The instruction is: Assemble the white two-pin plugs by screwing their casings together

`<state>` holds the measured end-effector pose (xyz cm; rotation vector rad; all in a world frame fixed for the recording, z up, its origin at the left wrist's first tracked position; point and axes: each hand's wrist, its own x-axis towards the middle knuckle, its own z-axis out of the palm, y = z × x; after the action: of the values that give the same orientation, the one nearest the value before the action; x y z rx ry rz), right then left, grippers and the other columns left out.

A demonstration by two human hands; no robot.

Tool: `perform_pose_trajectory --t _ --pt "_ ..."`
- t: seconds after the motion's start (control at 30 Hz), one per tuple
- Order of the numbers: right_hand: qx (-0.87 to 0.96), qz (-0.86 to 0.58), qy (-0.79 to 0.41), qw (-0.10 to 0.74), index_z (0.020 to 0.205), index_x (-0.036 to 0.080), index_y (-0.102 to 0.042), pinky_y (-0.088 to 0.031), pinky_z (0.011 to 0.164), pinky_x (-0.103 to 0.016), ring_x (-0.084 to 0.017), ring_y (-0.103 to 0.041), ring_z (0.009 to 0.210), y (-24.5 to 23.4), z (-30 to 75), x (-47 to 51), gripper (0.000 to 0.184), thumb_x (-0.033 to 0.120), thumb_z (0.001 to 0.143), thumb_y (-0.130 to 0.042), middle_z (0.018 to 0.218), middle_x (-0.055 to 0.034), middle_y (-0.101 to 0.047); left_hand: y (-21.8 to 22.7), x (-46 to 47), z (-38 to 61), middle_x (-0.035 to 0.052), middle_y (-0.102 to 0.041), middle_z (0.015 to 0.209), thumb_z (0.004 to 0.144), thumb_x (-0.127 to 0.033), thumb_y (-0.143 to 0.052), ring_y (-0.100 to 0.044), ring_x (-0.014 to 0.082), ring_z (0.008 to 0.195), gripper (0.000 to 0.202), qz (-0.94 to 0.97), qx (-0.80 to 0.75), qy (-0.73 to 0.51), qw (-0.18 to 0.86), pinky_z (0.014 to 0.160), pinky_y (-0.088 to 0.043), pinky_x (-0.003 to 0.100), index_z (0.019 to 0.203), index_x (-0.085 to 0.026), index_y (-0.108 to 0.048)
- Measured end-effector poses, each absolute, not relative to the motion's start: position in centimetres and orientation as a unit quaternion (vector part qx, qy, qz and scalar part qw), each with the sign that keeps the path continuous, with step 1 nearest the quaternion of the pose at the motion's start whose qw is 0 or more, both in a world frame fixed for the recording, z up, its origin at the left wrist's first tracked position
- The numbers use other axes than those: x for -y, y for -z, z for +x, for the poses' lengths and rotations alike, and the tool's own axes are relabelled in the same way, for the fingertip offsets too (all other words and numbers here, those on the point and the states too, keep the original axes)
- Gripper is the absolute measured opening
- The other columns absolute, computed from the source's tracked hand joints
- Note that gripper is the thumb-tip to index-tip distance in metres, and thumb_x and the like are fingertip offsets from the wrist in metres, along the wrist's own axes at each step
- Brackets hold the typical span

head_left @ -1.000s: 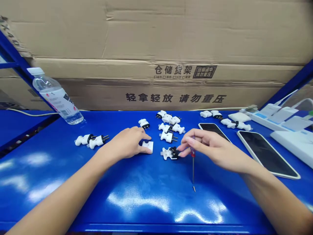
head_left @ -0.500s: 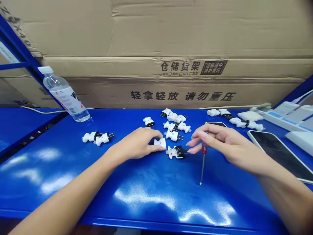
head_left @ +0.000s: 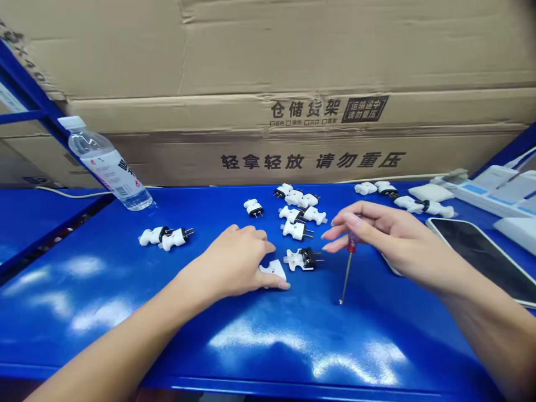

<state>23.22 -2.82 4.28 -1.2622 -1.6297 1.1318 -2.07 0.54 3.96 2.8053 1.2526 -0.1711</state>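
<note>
My left hand (head_left: 240, 262) rests low over the table, its thumb along the near edge of a white plug cover (head_left: 273, 270) and its fingers curled behind it. Just right of that cover lies an opened plug half (head_left: 299, 259), its black insert exposed and its two pins pointing right. In my right hand (head_left: 377, 234), the thumb and fingers grip a screwdriver (head_left: 347, 276) by its red and clear handle. The blade hangs downward, its tip at or just above the blue table. An assembled white plug (head_left: 294, 230) lies beyond the opened one.
More plugs are grouped at the back (head_left: 302, 206), with a plug pair on the left (head_left: 167, 237) and several at right (head_left: 408, 204). A water bottle (head_left: 111, 167) leans at back left. A phone (head_left: 481, 259) lies under white trays (head_left: 498, 190). Cardboard (head_left: 234, 67) stands behind.
My left hand has drawn the plug cover nearer to me and turned it. My right hand still holds the screwdriver in nearly the same place.
</note>
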Motion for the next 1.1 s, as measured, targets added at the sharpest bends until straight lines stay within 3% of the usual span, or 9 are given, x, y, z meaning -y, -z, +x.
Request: perform_pose_trajectory --t 0.17,0.43,0.77,1.1 --pt "0.631 -0.501 -0.432 0.405 0.096 0.021 -0.062 -0.057 0.077 -0.038 -0.026 -0.076 0.083 -4.1 23.4 2.7 0.034 0.054 0.091 -0.057 0.094 -0.0076 -0.077 -3.6 -0.4 -1.8 0.0069 -0.067 0.121 0.092 -0.048 -0.061 -0.063 0.0285 0.107 0.037 0.910 -0.403 0.091 0.023 0.082 -0.046 0.037 0.120 -0.025 -0.069" --pt "0.628 -0.501 -0.423 0.419 0.095 0.022 -0.063 -0.057 0.077 -0.038 -0.026 -0.076 0.083 -4.0 23.5 2.5 0.034 0.055 0.091 -0.057 0.093 -0.0063 -0.076 -2.5 -1.7 -2.0 0.0059 -0.069 0.121 0.097 -0.028 -0.058 -0.062 0.0248 0.113 0.030 0.923 -0.380 0.032 0.052 0.094 -0.048 0.035 0.126 -0.022 -0.064" --pt "0.627 -0.500 -0.415 0.431 0.096 0.021 -0.063 -0.056 0.079 -0.038 -0.026 -0.076 0.082 -4.1 23.5 2.5 0.033 0.054 0.091 -0.058 0.093 -0.0071 -0.076 -0.7 -2.6 -1.9 0.0072 -0.065 0.131 0.094 -0.035 -0.062 -0.061 0.0261 0.117 0.048 0.919 -0.385 -0.038 0.071 0.095 -0.049 0.037 0.140 -0.025 -0.052" --pt "0.622 -0.499 -0.417 0.436 0.095 0.022 -0.063 -0.055 0.078 -0.037 -0.024 -0.076 0.083 -4.2 23.5 2.5 0.031 0.052 0.092 -0.056 0.093 -0.0064 -0.076 0.3 -3.1 -1.6 0.0079 -0.069 0.122 0.095 -0.028 -0.059 -0.064 0.0276 0.109 0.043 0.913 -0.394 -0.093 0.045 0.091 -0.051 0.039 0.137 -0.022 -0.053"
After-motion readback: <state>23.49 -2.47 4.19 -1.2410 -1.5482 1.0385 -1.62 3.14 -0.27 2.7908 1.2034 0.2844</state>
